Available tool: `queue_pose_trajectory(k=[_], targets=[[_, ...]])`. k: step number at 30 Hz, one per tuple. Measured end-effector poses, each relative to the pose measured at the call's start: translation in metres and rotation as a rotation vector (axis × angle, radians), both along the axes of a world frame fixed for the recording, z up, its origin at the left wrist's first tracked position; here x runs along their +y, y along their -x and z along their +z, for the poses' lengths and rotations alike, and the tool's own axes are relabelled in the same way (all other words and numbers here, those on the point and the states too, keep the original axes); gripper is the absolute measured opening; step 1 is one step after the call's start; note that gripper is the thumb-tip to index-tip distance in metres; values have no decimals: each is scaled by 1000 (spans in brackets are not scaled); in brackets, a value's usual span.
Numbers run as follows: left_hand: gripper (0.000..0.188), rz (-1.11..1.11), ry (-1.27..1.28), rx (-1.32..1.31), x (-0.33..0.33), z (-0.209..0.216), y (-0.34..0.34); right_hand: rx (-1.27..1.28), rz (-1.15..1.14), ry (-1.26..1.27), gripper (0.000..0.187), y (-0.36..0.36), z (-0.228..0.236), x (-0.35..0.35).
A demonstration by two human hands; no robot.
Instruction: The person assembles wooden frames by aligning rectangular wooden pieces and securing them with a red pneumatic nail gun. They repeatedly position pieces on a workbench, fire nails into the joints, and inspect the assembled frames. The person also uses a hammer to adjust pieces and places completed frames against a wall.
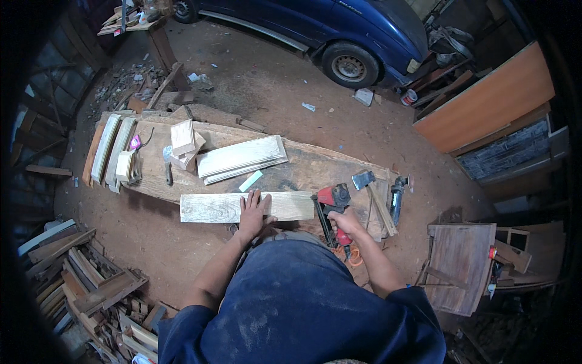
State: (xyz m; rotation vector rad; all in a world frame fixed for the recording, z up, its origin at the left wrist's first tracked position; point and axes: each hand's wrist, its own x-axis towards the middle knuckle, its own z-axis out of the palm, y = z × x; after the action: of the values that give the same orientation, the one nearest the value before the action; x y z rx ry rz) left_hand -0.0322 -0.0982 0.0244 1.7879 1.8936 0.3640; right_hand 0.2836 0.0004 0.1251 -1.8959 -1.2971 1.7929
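A pale wooden board (209,207) lies along the near edge of the worn wooden workbench (315,162). My left hand (253,211) rests flat on it with spread fingers. At the board's right end, my right hand (345,222) is wrapped round the handle of a red and black nail gun (333,195). The gun's slim black magazine points toward me, beside the board's end. Just beyond my left fingers is a small pale green block (250,181). Farther back lie stacked pale boards (242,159) and some short wood blocks (182,138).
Right of the nail gun are a hatchet (364,180) and an angle grinder (397,200). An orange hose (354,259) hangs below the gun. Slats (112,145) and a pink tape measure (135,142) lie left. Scrap wood (91,273) is piled lower left; a blue car (364,30) stands behind.
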Motion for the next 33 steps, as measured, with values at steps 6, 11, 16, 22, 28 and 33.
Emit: queue_pose_trajectory(k=[6, 11, 16, 22, 28, 33], targets=[[84, 1, 15, -7, -1, 4, 1, 1, 15, 12, 8, 6, 7, -1], [84, -2, 22, -11, -1, 4, 0, -154, 127, -55, 20, 8, 14, -1], [84, -1, 41, -16, 1, 7, 0, -248, 180, -69, 21, 10, 21, 0], [84, -6, 36, -20, 0, 3, 0, -213, 181, -80, 20, 0, 10, -2], [84, 0, 12, -28, -1, 2, 1, -192, 146, -39, 33, -13, -12, -12], [83, 4, 14, -27, -1, 3, 0, -255, 183, -66, 38, -22, -31, -14]])
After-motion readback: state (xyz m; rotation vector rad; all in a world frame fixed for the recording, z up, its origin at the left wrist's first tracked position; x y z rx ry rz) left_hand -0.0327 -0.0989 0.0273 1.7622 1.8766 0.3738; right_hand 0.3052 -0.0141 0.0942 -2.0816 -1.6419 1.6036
